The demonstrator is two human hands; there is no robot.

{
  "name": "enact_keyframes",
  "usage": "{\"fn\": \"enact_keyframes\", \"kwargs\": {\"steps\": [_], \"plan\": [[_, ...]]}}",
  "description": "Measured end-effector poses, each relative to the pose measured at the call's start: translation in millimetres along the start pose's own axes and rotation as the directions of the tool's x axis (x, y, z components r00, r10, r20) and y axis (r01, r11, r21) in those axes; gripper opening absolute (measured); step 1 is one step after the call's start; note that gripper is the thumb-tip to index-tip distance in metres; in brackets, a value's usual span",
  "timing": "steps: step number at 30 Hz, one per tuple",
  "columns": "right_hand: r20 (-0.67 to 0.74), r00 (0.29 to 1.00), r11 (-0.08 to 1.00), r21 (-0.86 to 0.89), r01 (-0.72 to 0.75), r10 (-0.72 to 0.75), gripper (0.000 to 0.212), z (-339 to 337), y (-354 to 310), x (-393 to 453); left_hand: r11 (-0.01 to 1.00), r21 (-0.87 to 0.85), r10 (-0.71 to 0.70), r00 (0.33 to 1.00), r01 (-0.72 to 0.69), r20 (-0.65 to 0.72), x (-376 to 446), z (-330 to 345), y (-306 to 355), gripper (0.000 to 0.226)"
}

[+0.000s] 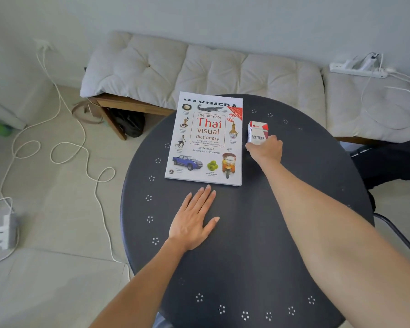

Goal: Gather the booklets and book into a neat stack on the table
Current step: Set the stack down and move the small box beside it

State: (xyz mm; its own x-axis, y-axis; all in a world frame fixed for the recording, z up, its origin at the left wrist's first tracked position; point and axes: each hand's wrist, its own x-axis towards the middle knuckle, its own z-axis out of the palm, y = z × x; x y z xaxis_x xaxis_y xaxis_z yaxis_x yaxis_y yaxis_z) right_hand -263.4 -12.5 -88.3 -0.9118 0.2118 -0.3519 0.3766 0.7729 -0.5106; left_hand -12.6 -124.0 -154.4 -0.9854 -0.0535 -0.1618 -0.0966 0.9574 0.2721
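Note:
A white Thai visual dictionary (pixel 206 138) lies face up at the far left of the round dark table (pixel 258 245). It sits on top of another white booklet whose black title peeks out along the far edge (pixel 211 100). My right hand (pixel 266 149) is closed around a small white and red box (pixel 257 132), held upright just right of the book. My left hand (pixel 194 218) rests flat on the table, fingers apart, just in front of the book's near edge and holding nothing.
A cushioned bench (pixel 199 72) runs behind the table. A power strip (pixel 360 67) with cables lies on it at the right. White cables (pixel 57 143) trail over the floor at the left. A dark chair (pixel 393 162) stands at the table's right.

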Motion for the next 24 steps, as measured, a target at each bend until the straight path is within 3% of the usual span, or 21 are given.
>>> {"fn": "enact_keyframes", "kwargs": {"steps": [24], "plan": [[-0.025,0.999,0.999,-0.043,0.031,-0.032,0.085,10.1,-38.7,52.4,0.999,-0.043,-0.013,1.0,0.013,0.012,1.1,-3.4,3.1,0.067]]}}
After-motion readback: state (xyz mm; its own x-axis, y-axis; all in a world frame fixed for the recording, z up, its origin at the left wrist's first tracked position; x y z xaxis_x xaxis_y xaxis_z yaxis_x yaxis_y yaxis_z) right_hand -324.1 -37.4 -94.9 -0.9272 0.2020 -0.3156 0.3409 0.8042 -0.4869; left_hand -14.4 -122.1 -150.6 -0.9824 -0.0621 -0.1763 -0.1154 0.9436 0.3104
